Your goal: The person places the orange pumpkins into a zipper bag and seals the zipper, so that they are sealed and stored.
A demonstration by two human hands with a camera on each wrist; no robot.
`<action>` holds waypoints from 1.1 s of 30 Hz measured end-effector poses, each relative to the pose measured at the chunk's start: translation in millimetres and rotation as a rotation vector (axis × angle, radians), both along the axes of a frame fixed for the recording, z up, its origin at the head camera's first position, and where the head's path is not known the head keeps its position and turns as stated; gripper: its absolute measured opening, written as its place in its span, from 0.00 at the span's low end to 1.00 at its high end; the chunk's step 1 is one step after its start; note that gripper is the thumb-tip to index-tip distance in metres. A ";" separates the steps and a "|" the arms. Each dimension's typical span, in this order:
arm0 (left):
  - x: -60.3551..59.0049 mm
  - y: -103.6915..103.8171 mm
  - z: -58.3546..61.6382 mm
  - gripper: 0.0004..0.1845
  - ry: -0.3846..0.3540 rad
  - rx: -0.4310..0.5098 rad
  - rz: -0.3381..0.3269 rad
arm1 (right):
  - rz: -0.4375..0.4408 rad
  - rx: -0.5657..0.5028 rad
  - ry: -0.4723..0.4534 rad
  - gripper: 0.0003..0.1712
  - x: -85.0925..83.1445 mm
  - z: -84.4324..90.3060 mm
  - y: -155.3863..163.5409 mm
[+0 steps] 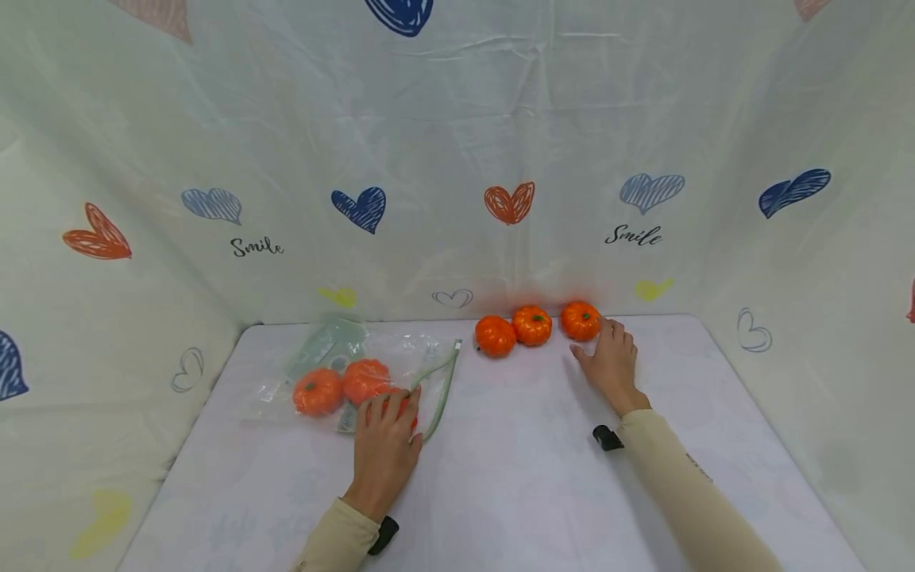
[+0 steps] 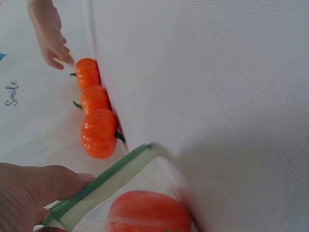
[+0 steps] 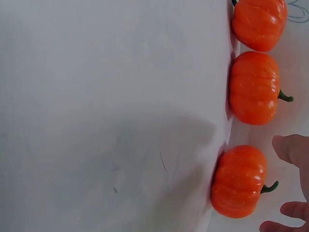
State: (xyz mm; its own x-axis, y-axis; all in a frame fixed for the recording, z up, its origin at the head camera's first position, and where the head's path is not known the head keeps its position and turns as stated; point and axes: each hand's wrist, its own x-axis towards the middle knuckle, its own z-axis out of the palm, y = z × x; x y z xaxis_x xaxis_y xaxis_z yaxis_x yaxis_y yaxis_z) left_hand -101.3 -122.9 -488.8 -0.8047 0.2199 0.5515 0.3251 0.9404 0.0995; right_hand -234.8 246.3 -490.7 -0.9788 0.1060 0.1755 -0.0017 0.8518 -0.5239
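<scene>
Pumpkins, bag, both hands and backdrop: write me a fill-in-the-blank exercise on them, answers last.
1. Outside the clear bag, the orange pumpkins number ____.
2. The left hand pinches the bag's edge strip, coloured ____.
3. In the head view, the right hand is nearest the row's ____ end.
4. The word printed on the backdrop is ____.

Missing words: three; green; right; Smile.

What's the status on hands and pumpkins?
Left hand pinching clear bag's green edge; right hand open beside rightmost pumpkin. Three pumpkins loose in row; bag film covers others.
</scene>
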 end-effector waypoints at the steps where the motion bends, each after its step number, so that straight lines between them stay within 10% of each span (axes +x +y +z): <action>1: 0.1 -0.1 0.1 0.40 0.004 0.002 -0.001 | 0.003 0.003 -0.004 0.44 -2.6 0.1 1.4; 33: 0.0 -2.7 -0.3 0.40 -0.010 -0.014 0.007 | -0.008 0.080 -0.146 0.43 -45.8 -6.1 11.5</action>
State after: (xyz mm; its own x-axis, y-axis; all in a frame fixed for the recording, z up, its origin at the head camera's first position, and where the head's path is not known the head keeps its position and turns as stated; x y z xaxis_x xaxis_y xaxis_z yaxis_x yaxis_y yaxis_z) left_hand -101.4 -125.6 -489.0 -0.8117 0.2215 0.5405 0.3173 0.9441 0.0896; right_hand -280.6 257.9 -496.8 -0.9937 0.1049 0.0395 0.0761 0.8904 -0.4487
